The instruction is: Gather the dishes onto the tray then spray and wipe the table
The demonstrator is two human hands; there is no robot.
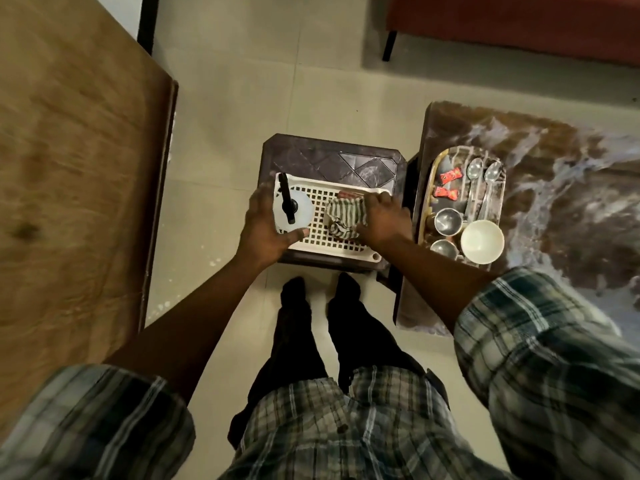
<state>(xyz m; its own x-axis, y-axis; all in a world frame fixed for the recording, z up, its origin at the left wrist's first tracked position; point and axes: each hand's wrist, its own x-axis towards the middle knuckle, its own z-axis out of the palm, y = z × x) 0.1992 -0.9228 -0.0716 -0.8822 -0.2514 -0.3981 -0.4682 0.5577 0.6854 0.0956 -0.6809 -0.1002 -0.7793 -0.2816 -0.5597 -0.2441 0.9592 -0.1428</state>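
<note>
Bottle (302, 210), cloth (346, 213) seemingly in hands (266, 233) (382, 220)

Spray bottle (302, 211) partly covered by the left hand (265, 233), striped cloth (343, 214) partly hidden under the right hand (382, 220), wooden surface (69, 168) blurred and cut off at the left

A single wide-angle head camera looks almost straight down past the person's shirt (329, 427) and feet (292, 289), the stool (332, 157) centred at arm's reach, a wooden surface (76, 168) left, a marbled surface (571, 202) right.
</note>
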